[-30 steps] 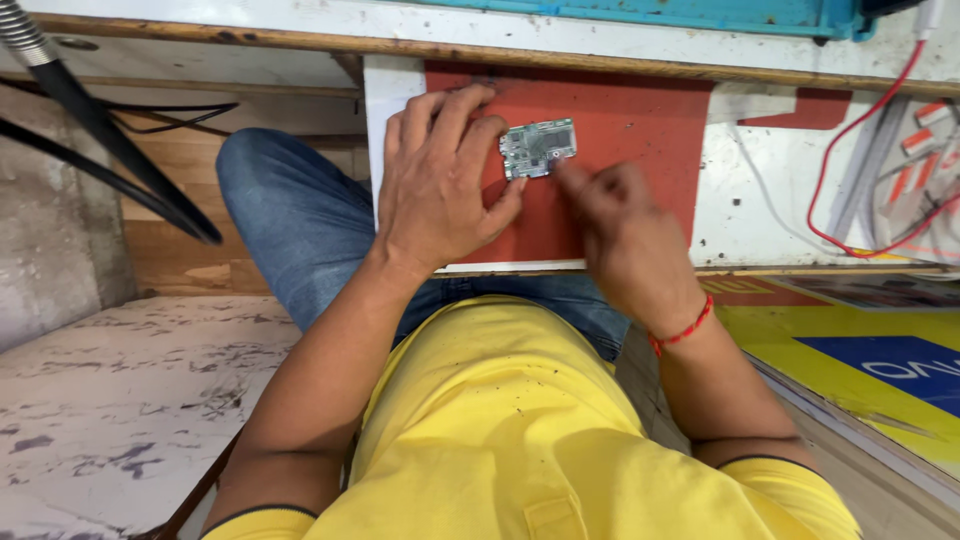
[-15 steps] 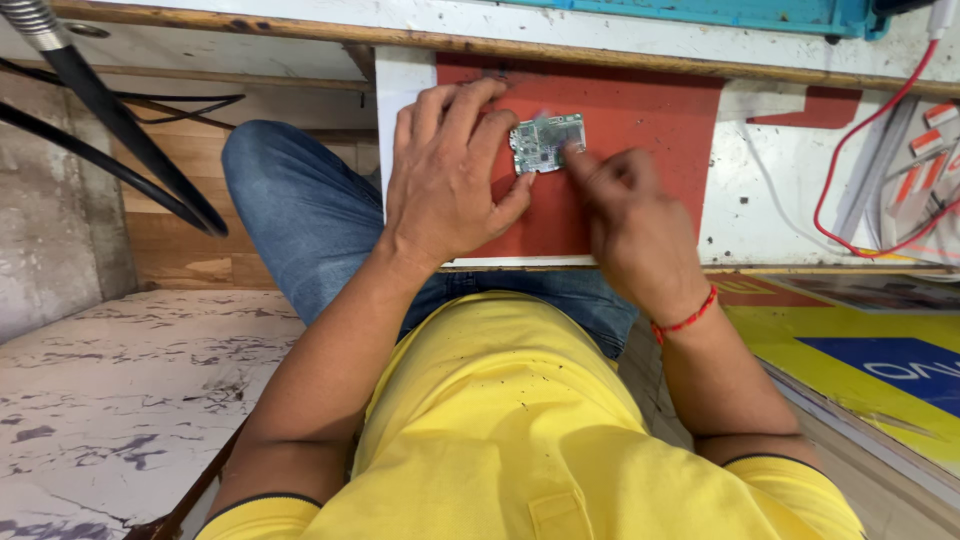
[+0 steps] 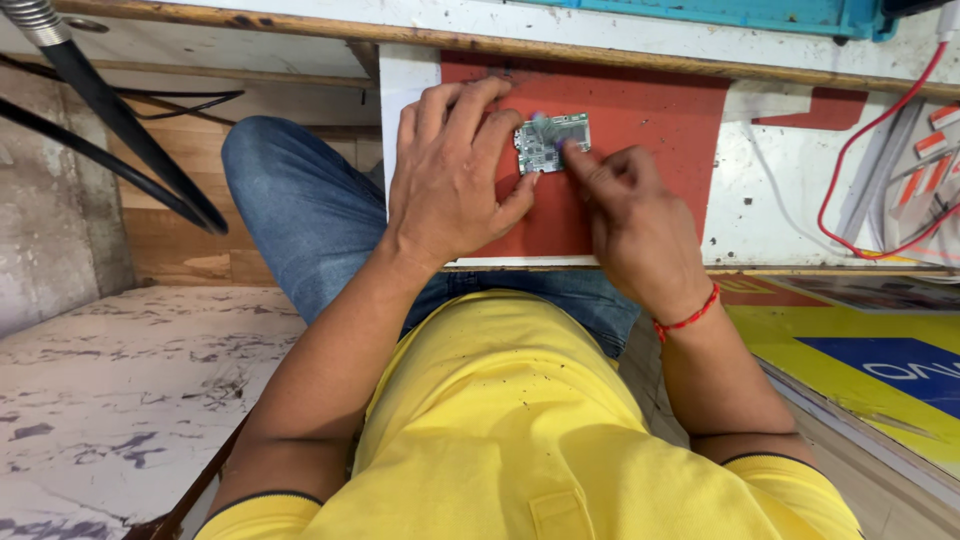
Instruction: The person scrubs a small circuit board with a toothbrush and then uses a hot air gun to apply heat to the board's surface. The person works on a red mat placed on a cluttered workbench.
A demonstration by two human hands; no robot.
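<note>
A small green circuit board lies on a red mat at the near edge of a white workbench. My left hand rests flat on the mat, its fingertips and thumb against the board's left side. My right hand is half curled, with its forefinger pressing on the board's lower right edge. Something small and blurred, bluish, shows at the board's top by the fingertips; I cannot tell what it is.
Red wires and small red-and-white parts lie at the right of the bench. A black hose hangs at the left. My blue-jeaned knee is under the bench. A yellow and blue board lies at the lower right.
The view shifted slightly. My right forefinger slid along the board's lower edge; the left hand kept its hold on the board's left side.
</note>
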